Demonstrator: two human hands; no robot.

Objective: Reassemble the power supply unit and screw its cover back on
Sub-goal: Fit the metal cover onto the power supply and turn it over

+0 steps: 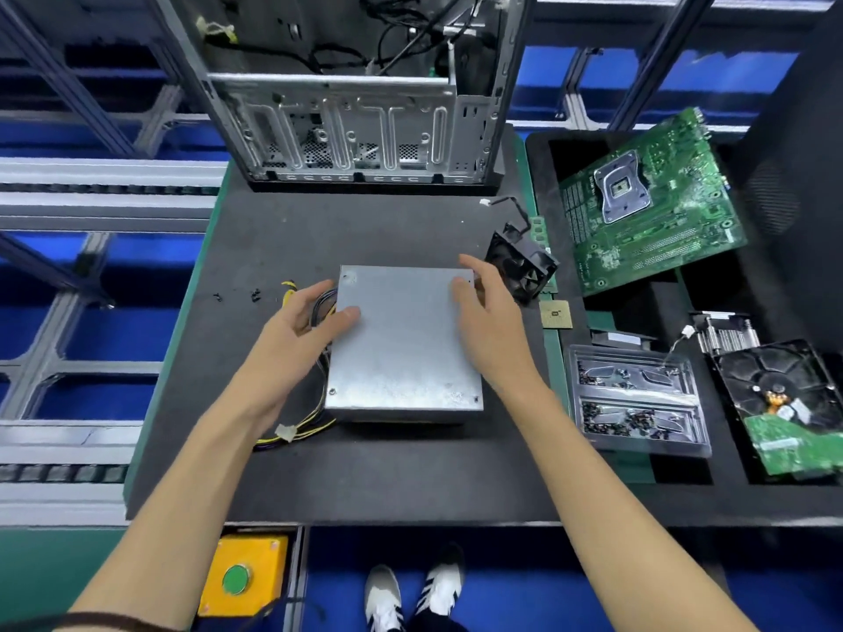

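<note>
Two bare hands, left hand and right hand, rest a loose open grip on the power supply unit mid-desk, cover seated; fetching screws looks next.

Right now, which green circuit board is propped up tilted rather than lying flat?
The large motherboard at far right, leaning over the black tray's edge. The small board on the hard drive lies flat.

Dull grey metal cover on matt black mat
</note>
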